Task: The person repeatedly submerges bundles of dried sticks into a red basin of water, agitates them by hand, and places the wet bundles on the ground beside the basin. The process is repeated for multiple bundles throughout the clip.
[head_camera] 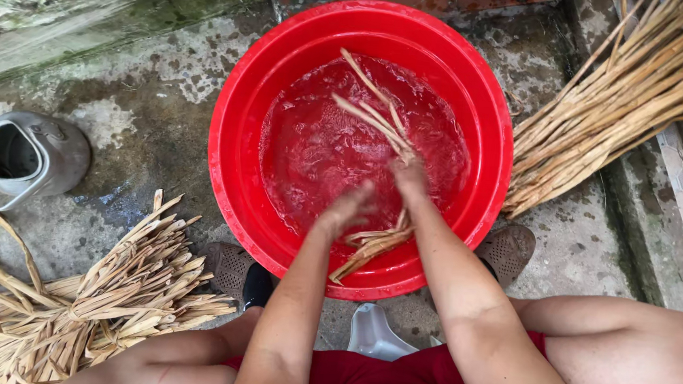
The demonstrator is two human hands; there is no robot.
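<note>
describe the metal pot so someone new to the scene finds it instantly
Start at the big red basin of water in the middle of the wet concrete ground. Look left, to the frame's left edge: the metal pot lies tipped there, dark opening showing, above the left pile of dry stalks. It is the only grey metal thing.

Glossy red plastic basin (235, 151); dry, fibrous, matt straw-coloured stalks (379, 122); dull grey metal kettle (23, 159); rough, stained concrete floor (147, 79).

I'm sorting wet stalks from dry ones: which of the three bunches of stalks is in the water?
The small bunch held in both hands over the red basin; the long pile and short pile lie on the concrete.
</note>
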